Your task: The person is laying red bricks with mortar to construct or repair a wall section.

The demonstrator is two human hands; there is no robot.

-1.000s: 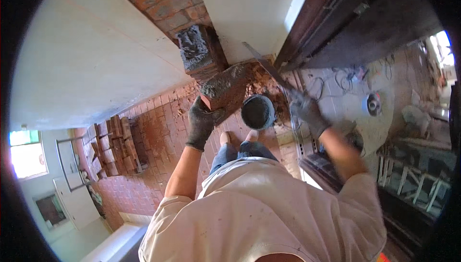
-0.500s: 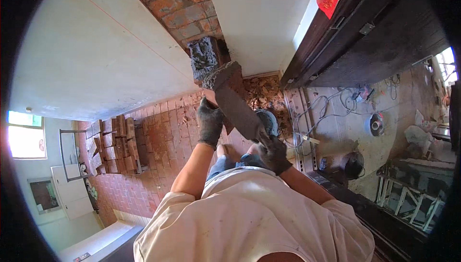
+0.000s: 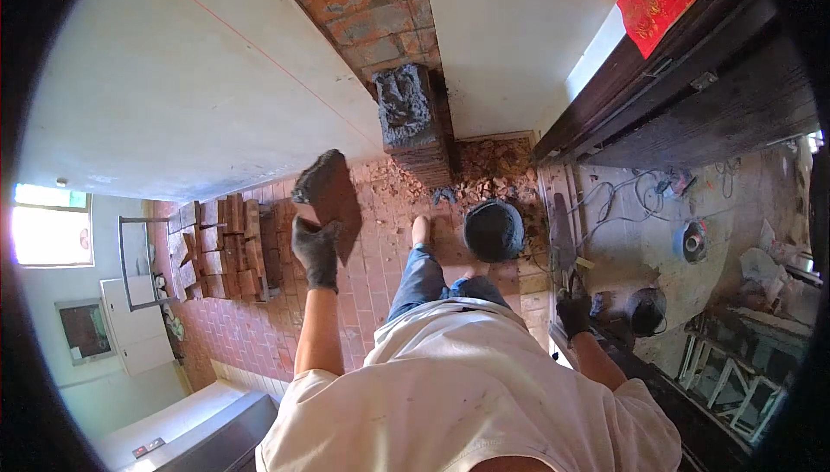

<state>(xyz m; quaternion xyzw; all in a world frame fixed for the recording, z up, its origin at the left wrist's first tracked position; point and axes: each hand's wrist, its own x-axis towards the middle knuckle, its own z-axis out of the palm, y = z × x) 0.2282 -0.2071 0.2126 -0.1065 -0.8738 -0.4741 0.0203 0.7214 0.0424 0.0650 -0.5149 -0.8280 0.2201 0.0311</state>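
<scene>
1. A squat red-brick pier [image 3: 421, 157], topped with lumpy grey mortar [image 3: 403, 107], stands ahead; broken orange rubble [image 3: 510, 185] lies by its foot.
2. A round black bucket [image 3: 494, 232] stands in the way between pier and right hand.
3. A stack of reddish-brown bricks [image 3: 216, 251] sits left of the person; a taut red string [image 3: 246, 40] crosses in front of the white wall [image 3: 173, 100].
4. The left hand [image 3: 316, 252], dark-gloved, has its fingers clamped on a red-brown brick with grey mortar along its upper end [image 3: 333, 204], held well apart from the pier.
5. The right hand [image 3: 573, 313], also dark-gloved, appears curled round a long narrow metal trowel [image 3: 565, 234], whose blade blends with the floor track.
6. Half a second ago, brick and trowel met beside the pier; now they are parted, brick to the left, trowel to the right.
</scene>
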